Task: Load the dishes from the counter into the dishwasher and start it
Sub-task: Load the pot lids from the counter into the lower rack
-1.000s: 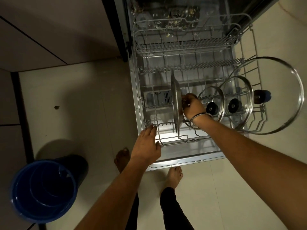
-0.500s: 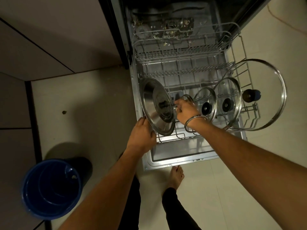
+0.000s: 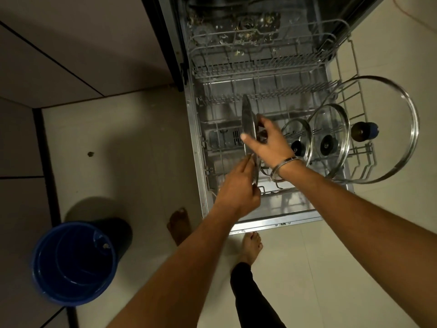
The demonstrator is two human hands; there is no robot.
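Note:
A steel lid (image 3: 247, 119) stands on edge in the pulled-out lower rack (image 3: 264, 95) of the open dishwasher. My right hand (image 3: 267, 140) grips the lid near its middle, thumb on the left face. My left hand (image 3: 238, 188) pinches the lid's lower rim. To the right, three glass lids stand upright in the rack: a small one (image 3: 298, 140), a medium one (image 3: 331, 140) and a large one (image 3: 387, 129) with a dark knob.
The dishwasher door (image 3: 279, 221) lies open below the rack, my bare feet just in front of it. A blue bucket (image 3: 73, 263) stands on the tiled floor at the left. Food scraps litter the dishwasher's inner floor (image 3: 248, 27).
The steel lid, tilted face-up half a second ago, now stands on edge again. My left hand moved from the rack's edge onto the lid's lower rim.

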